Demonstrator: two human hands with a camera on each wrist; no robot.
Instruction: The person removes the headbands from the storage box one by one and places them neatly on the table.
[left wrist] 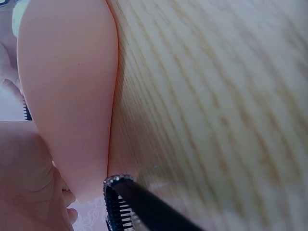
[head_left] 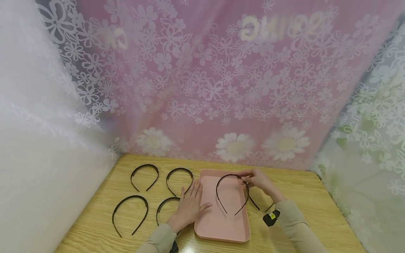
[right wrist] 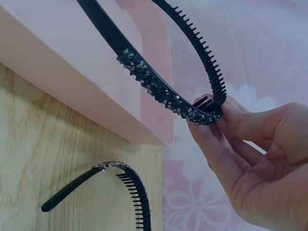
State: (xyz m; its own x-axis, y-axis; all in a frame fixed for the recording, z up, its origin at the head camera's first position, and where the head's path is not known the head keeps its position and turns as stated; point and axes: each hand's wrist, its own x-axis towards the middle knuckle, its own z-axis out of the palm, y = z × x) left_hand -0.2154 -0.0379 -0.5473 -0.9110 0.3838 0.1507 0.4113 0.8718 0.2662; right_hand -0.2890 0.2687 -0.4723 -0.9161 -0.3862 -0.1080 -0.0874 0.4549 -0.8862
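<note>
Between the thumb and fingers of my right hand (head_left: 261, 182), a black toothed headband (right wrist: 154, 91) is pinched at its arch. Glittery dark stones cover part of its outer side. It hangs tips-down over the pink tray (head_left: 215, 221), whose inside shows nothing else. My left hand (head_left: 190, 207) rests at the tray's left edge, fingers extended, thumb over the rim. Beside that hand, a second headband (head_left: 157, 211) is partly covered by the hand and wrist. Another headband (head_left: 254, 203) lies right of the tray, partly hidden behind my right hand.
Further headbands lie on the wooden table (head_left: 95, 214) at left: one at the upper left (head_left: 145, 165), one at the lower left (head_left: 129, 196), and an upper middle one (head_left: 179, 169) by my left fingertips. A pink flowered curtain (head_left: 202, 88) hangs behind the table.
</note>
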